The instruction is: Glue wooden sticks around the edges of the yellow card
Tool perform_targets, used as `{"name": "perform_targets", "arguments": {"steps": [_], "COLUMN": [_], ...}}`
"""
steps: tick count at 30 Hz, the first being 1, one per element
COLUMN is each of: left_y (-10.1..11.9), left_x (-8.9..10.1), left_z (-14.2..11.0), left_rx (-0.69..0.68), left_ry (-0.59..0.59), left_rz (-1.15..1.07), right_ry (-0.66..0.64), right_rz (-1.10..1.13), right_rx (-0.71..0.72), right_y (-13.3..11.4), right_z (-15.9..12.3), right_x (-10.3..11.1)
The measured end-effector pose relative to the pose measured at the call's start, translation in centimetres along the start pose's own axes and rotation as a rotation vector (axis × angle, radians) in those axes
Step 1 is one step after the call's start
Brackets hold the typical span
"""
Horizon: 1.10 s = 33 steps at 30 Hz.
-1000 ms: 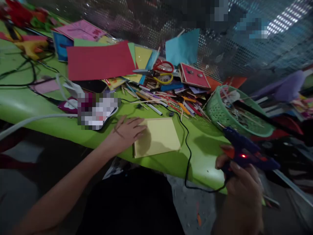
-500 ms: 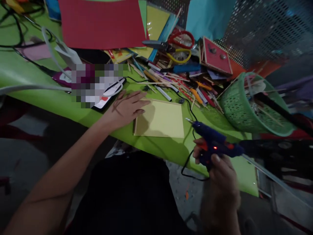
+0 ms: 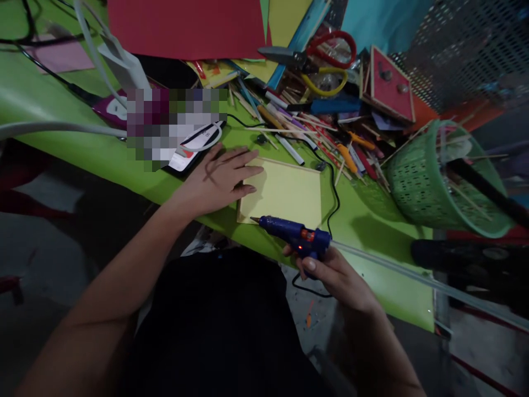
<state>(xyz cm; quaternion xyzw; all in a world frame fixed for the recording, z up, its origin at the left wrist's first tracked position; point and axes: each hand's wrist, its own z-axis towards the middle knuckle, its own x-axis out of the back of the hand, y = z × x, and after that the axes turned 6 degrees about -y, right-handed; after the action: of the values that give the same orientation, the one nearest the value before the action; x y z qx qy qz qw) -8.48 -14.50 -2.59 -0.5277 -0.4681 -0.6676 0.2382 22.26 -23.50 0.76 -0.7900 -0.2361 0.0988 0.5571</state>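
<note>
A: Where does the yellow board (image 3: 289, 187) lie, and what room does it have?

B: Flat on the table (image 3: 384, 281), close to the near edge. Its far side stops just short of a heap of pens and sticks (image 3: 314, 132). To its right, a bare green stretch reaches toward the basket (image 3: 413, 176), crossed by a black cord (image 3: 338, 199).

A: And the hands?

B: The left hand (image 3: 219, 179) lies spread over the board's left end, its grip open and holding nothing. The right hand (image 3: 330, 273) has its grip closed around the handle of a blue glue gun (image 3: 285, 227). The nozzle points left, at the board's near edge by the left corner; whether the tip touches, I cannot tell.

A: Materials?

B: The board is matte and rectangular, with thin pale strips along its far and left edges. A long, clear glue stick (image 3: 392, 265) runs out from the back of the gun. The table's cover is smooth, with a soft sheen.

A: Any container?

B: The basket: round green plastic pierced with small holes. Thin sticks and clear plastic sit inside, and something long and black slants across its rim.
</note>
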Motion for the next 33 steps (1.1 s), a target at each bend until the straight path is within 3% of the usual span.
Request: {"name": "perform_targets", "arguments": {"steps": [4, 18, 33], "left_y": [-0.8, -1.1, -1.1], "left_x": [-1.1, -1.5, -1.6], "left_z": [0.4, 0.3, 0.4], "left_rx": [-0.021, -0.044, -0.041], "left_ry": [0.026, 0.063, 0.075], "left_rz": [0.033, 0.012, -0.020], "right_ry": [-0.203, -0.230, -0.221], "right_rz": [-0.167, -0.200, -0.289], "right_rx": [-0.103, -0.181, -0.143], "right_y": [-0.8, 0.1, -0.6], "right_z": [0.5, 0.3, 0.4], "right_x": [-0.2, -0.3, -0.2]}}
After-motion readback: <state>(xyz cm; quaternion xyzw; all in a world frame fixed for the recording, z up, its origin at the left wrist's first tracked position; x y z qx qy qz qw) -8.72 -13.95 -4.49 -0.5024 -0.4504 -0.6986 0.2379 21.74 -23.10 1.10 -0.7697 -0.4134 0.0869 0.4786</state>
